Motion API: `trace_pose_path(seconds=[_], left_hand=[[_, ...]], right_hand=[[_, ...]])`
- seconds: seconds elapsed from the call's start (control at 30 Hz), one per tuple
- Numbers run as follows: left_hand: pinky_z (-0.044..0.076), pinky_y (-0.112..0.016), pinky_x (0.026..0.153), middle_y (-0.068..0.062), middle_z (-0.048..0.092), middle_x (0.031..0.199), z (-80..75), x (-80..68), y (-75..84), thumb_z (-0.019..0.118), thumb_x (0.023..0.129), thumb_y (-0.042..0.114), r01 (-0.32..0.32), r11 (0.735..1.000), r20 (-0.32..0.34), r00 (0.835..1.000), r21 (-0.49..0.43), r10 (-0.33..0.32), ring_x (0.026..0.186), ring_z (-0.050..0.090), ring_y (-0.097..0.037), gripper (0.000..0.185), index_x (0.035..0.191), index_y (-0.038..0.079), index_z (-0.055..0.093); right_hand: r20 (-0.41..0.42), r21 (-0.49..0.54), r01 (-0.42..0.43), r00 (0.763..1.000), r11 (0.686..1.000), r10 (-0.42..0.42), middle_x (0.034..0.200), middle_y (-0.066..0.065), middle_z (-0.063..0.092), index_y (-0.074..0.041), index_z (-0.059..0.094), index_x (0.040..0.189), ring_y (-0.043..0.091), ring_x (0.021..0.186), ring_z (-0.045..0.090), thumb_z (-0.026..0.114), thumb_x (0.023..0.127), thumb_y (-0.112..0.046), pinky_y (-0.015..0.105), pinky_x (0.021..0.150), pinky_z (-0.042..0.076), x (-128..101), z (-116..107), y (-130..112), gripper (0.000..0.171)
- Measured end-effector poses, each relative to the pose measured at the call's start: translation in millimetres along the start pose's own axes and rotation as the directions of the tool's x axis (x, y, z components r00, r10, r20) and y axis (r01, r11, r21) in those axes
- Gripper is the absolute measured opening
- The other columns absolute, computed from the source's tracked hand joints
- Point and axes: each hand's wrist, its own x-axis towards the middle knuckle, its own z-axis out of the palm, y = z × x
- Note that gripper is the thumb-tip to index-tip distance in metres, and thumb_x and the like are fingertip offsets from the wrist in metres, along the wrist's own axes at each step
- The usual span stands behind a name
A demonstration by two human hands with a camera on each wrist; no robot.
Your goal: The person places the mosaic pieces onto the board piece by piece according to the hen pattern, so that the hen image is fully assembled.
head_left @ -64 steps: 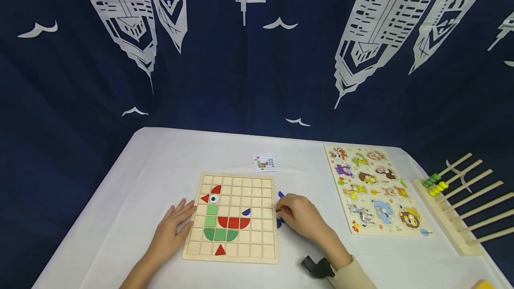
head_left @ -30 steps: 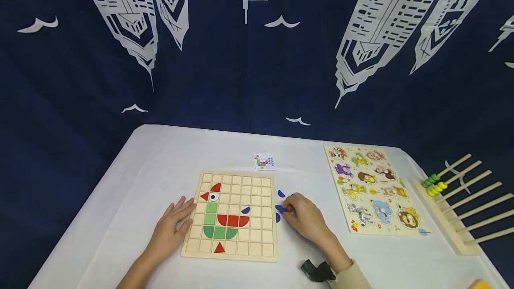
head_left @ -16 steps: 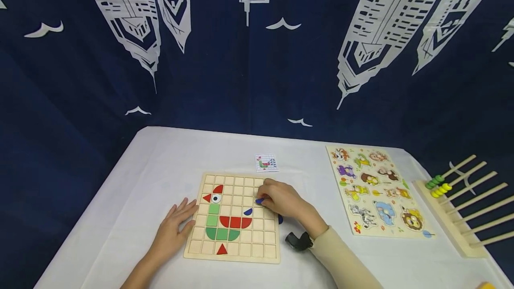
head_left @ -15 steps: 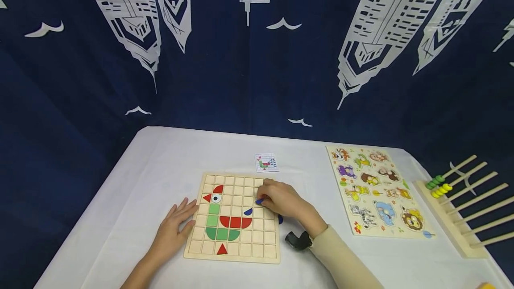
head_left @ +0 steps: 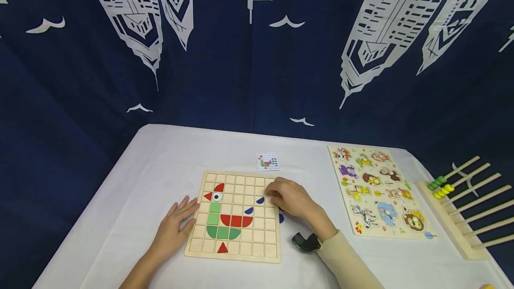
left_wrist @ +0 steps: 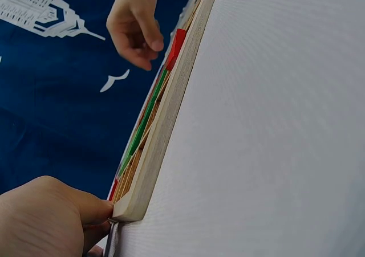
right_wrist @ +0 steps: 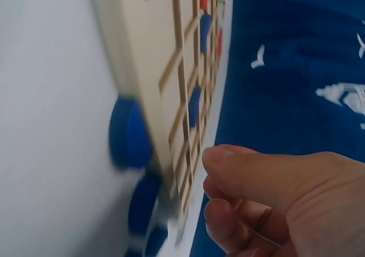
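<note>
A wooden grid board (head_left: 257, 240) lies on the white table and carries a bird figure of red, green and blue pieces. My left hand (head_left: 176, 226) lies flat on the table, its fingertips touching the board's left edge (left_wrist: 165, 126). My right hand (head_left: 287, 197) hovers over the board's right edge with loosely curled fingers, and nothing shows between them. A small blue piece (head_left: 260, 200) sits in a cell just left of those fingertips, up and right of another blue piece (head_left: 249, 211). More blue pieces (right_wrist: 128, 134) lie on the table beside the board's right edge (right_wrist: 165, 57).
A small pattern card (head_left: 267, 162) lies behind the board. An animal peg puzzle (head_left: 377, 188) is to the right, with a wooden bead-rod frame (head_left: 462, 204) beyond it. A dark blue curtain with a city print hangs behind the table.
My right hand took a blue piece from the table right of the board, carried it left over the grid and let it go in a cell. The left hand stayed put.
</note>
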Motion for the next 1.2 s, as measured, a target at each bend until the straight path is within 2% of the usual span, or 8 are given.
trace_pose_path(seconds=[0.2, 0.37, 0.47, 0.57, 0.7, 0.93, 1.0, 1.2], left_hand=[[0.005, -0.013, 0.122, -0.013, 0.058, 0.139, 0.6, -0.4, 0.1, 0.069, 0.085, 0.0, 0.004, 1.0, 0.003, 1.0, -0.004, -0.004, 0.139, 0.042, -0.037, 0.044, 0.129, 0.002, 0.062], [0.003, -0.012, 0.121, -0.014, 0.057, 0.139, 0.3, 0.8, 0.1, 0.068, 0.086, 0.0, 0.007, 1.0, 0.007, 1.0, -0.002, -0.007, 0.139, 0.042, -0.037, 0.043, 0.129, 0.001, 0.062], [0.005, -0.016, 0.123, -0.013, 0.057, 0.139, 0.3, 1.0, 0.6, 0.068, 0.087, 0.001, 0.014, 1.0, 0.014, 1.0, -0.005, -0.014, 0.14, 0.041, -0.037, 0.043, 0.129, 0.002, 0.062], [0.008, -0.024, 0.125, -0.013, 0.057, 0.14, 0.3, 0.8, 1.9, 0.068, 0.087, 0.001, 0.021, 1.0, 0.018, 1.0, -0.012, -0.021, 0.14, 0.041, -0.037, 0.042, 0.129, 0.002, 0.062], [0.011, -0.032, 0.125, -0.013, 0.057, 0.14, 0.6, 0.6, 4.0, 0.068, 0.087, 0.001, 0.023, 1.0, 0.019, 1.0, -0.013, -0.023, 0.14, 0.041, -0.037, 0.042, 0.129, 0.002, 0.062], [0.016, -0.045, 0.122, -0.012, 0.056, 0.141, 1.2, 0.2, 4.7, 0.068, 0.087, 0.002, 0.031, 0.999, 0.028, 0.999, -0.013, -0.031, 0.141, 0.04, -0.036, 0.042, 0.129, 0.002, 0.062], [0.016, -0.043, 0.123, -0.013, 0.056, 0.14, 1.1, 0.2, 4.5, 0.068, 0.087, 0.002, 0.03, 0.999, 0.025, 0.999, -0.013, -0.029, 0.14, 0.04, -0.036, 0.042, 0.129, 0.003, 0.062], [0.005, -0.015, 0.123, -0.013, 0.057, 0.139, 0.9, -0.5, 2.4, 0.068, 0.086, 0.001, 0.006, 1.0, 0.006, 1.0, -0.006, -0.006, 0.139, 0.042, -0.037, 0.043, 0.129, 0.002, 0.063]], right_hand=[[-0.116, 0.042, -0.14, 0.983, 0.989, 0.144, 0.079, -0.005, 0.061, -0.009, 0.074, 0.097, 0.006, 0.068, 0.049, 0.075, 0.082, -0.003, 0.02, 0.059, 0.044, -25, -10, 18, 0.016], [-0.213, 0.096, -0.229, 0.946, 0.969, 0.244, 0.08, -0.004, 0.062, -0.009, 0.074, 0.095, 0.007, 0.068, 0.048, 0.075, 0.082, -0.005, 0.021, 0.058, 0.042, -55, -15, 36, 0.014], [-0.236, 0.161, -0.301, 0.913, 0.94, 0.333, 0.079, -0.003, 0.063, -0.009, 0.073, 0.093, 0.007, 0.067, 0.048, 0.076, 0.081, -0.005, 0.02, 0.057, 0.041, -72, -13, 47, 0.012], [-0.224, 0.231, -0.375, 0.878, 0.898, 0.424, 0.078, -0.001, 0.063, -0.007, 0.072, 0.092, 0.007, 0.066, 0.048, 0.076, 0.081, -0.006, 0.019, 0.056, 0.04, -86, -11, 55, 0.011], [-0.196, 0.281, -0.428, 0.85, 0.859, 0.488, 0.077, 0.001, 0.063, -0.005, 0.071, 0.093, 0.008, 0.064, 0.047, 0.076, 0.081, -0.005, 0.019, 0.054, 0.039, -96, -9, 61, 0.012], [-0.157, 0.284, -0.459, 0.844, 0.842, 0.513, 0.077, 0.001, 0.062, -0.005, 0.071, 0.095, 0.011, 0.064, 0.046, 0.077, 0.08, -0.007, 0.02, 0.053, 0.037, -96, -7, 60, 0.016], [-0.145, 0.277, -0.468, 0.843, 0.839, 0.518, 0.078, 0.001, 0.062, -0.006, 0.071, 0.096, 0.011, 0.064, 0.046, 0.078, 0.08, -0.008, 0.02, 0.053, 0.037, -96, -6, 59, 0.017], [-0.107, 0.267, -0.476, 0.849, 0.838, 0.517, 0.078, -0.001, 0.061, -0.006, 0.071, 0.099, 0.011, 0.066, 0.048, 0.079, 0.078, -0.007, 0.019, 0.054, 0.038, -95, -4, 58, 0.022]])
